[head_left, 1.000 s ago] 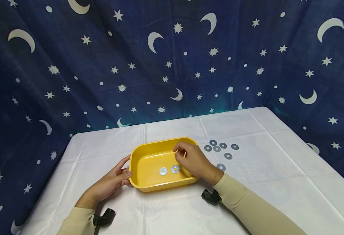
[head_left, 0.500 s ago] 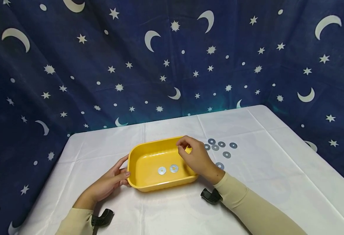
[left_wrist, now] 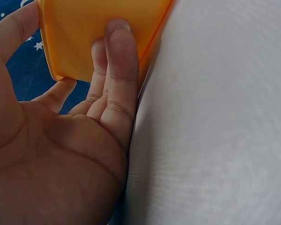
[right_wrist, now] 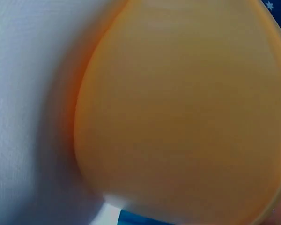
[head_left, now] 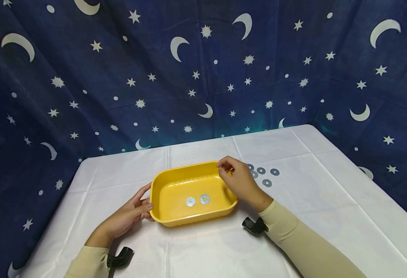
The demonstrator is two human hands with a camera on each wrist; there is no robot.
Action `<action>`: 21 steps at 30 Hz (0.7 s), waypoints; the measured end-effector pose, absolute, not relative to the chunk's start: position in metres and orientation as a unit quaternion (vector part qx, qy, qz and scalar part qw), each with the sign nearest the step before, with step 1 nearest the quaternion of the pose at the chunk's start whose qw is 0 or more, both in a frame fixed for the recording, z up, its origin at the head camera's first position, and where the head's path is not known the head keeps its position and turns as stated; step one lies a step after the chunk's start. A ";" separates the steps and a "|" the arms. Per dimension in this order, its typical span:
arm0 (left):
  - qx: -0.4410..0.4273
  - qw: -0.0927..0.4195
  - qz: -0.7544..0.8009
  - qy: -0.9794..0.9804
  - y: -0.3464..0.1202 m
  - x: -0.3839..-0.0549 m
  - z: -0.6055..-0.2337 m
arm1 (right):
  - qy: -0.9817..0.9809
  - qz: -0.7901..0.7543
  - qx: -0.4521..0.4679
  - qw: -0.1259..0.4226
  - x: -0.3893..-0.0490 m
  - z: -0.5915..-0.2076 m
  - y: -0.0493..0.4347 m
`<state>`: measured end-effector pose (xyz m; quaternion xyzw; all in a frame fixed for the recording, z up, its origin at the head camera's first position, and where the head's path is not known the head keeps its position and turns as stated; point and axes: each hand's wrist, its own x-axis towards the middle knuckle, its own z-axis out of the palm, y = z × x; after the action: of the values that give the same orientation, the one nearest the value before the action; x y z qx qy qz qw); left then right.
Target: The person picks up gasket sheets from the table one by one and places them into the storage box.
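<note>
A yellow plastic tray (head_left: 193,220) stands on the table with two flat metal washers inside, a left washer (head_left: 190,201) and a right washer (head_left: 205,199). My left hand (head_left: 121,222) holds the tray's left end, its thumb at the rim; in the left wrist view its fingers (left_wrist: 122,61) lie against the outer wall. Over the tray's right end hovers my right hand (head_left: 241,181), fingers loosely curled, with nothing visible between them. In the right wrist view the tray wall (right_wrist: 178,108) fills most of the picture.
Several more washers (head_left: 267,183) lie on the white tablecloth (head_left: 328,216) to the right of the tray, partly hidden behind my right hand. Behind the table hangs a dark blue curtain (head_left: 161,92) with moons and stars.
My right hand has moved from above the tray's inside rightward to its right end, covering some of the loose washers. The left hand keeps its place at the tray.
</note>
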<state>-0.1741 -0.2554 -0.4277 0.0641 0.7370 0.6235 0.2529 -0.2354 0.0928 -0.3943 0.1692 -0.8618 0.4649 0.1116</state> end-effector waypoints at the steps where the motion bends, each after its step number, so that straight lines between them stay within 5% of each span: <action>1: 0.064 0.253 0.624 0.737 -0.255 -0.174 -0.428 | -0.862 0.465 0.166 0.110 -0.237 -0.395 0.094; 21: 0.064 0.250 0.628 0.734 -0.257 -0.174 -0.430 | -0.874 0.461 0.129 0.086 -0.249 -0.398 0.110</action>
<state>-0.1744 -0.2566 -0.4303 0.0636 0.7345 0.6278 0.2496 -0.2494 0.1096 -0.3979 0.1288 -0.8738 0.4609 0.0859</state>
